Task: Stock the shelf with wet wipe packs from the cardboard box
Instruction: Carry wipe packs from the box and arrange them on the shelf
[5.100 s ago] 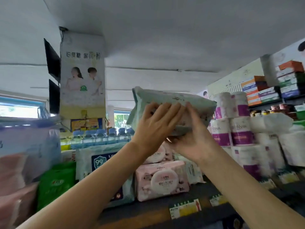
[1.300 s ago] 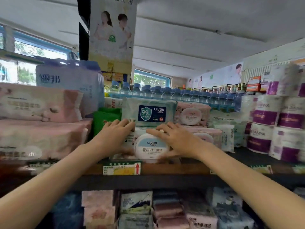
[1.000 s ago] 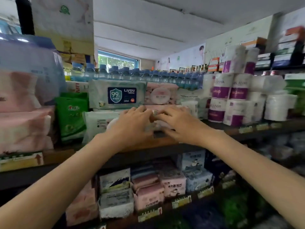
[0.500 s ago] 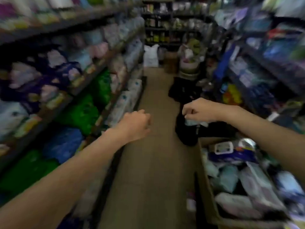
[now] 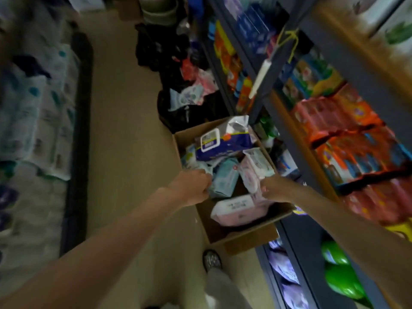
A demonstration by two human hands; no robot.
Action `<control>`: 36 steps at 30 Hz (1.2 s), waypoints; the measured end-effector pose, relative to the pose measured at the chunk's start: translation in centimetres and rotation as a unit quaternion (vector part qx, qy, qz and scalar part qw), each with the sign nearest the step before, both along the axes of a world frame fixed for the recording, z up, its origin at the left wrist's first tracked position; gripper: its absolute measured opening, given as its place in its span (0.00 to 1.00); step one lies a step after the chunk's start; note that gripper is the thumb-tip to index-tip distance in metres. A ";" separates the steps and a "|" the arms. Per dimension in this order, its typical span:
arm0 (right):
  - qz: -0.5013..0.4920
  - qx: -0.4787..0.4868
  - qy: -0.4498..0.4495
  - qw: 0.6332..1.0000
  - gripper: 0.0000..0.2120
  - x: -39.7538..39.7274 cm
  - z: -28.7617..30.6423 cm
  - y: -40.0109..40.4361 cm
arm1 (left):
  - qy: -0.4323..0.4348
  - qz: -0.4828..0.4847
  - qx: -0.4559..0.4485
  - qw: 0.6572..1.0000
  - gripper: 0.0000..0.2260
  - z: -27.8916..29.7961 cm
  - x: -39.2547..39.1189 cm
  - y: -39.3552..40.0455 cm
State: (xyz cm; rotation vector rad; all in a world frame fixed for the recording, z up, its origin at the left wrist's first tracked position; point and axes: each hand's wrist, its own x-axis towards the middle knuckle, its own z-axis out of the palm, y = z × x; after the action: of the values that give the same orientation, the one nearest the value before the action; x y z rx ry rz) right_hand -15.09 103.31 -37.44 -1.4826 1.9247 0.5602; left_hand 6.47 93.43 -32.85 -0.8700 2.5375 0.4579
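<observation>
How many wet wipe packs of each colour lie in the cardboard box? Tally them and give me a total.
Navy pack: 1
Light blue pack: 1
Pink packs: 2, the upright pink pack and the flat pink pack
Total: 4 clear packs. Blurred bits at the left side of the cardboard box are not counted.

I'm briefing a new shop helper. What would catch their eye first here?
The open cardboard box on the aisle floor, crammed with wet wipe packs, a dark blue pack on top. Both hands reach in: left hand at a pale blue pack, right hand at a pink pack.
</observation>
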 end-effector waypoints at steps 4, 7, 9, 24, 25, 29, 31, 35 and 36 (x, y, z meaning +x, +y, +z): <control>-0.017 0.014 0.009 1.000 0.18 -2.7 -5.2 1.8 | 0.003 0.004 0.028 1.000 0.13 -3.5 -4.2 -0.2; 0.005 0.007 0.059 0.998 0.16 -3.6 -7.8 2.4 | -0.007 0.021 0.063 0.998 0.13 -6.0 -6.4 -0.3; 0.030 0.011 0.092 0.995 0.15 -3.9 -9.0 2.7 | -0.022 0.012 0.077 0.997 0.13 -7.5 -7.4 -0.3; 0.065 -0.080 0.121 0.987 0.08 -4.8 -11.2 2.3 | -0.022 0.006 0.091 0.996 0.13 -11.1 -9.6 -0.5; 0.037 -0.083 0.121 0.988 0.09 -4.8 -11.2 2.3 | -0.017 0.014 0.094 0.995 0.13 -10.9 -9.6 -0.7; -0.098 -0.135 0.079 0.983 0.15 -3.1 -10.2 1.6 | -0.027 0.024 0.090 0.995 0.13 -10.2 -8.4 -0.8; -0.122 -0.180 0.046 0.975 0.17 -2.3 -9.3 0.2 | -0.036 0.037 0.085 0.995 0.13 -9.9 -7.2 -0.7; -0.120 -0.246 0.030 0.961 0.16 -1.1 -5.3 -3.5 | -0.018 0.084 0.071 0.994 0.18 -8.8 -4.3 -1.3; -0.118 -0.251 0.037 0.960 0.13 -0.8 -3.8 -4.4 | 0.000 0.110 0.068 0.992 0.21 -8.4 -3.7 -1.6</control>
State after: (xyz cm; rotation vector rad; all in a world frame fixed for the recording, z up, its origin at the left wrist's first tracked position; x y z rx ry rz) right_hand -15.90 98.92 -41.19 -1.5032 2.3816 0.0107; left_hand 2.80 91.85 -41.21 -1.1018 2.3885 0.6890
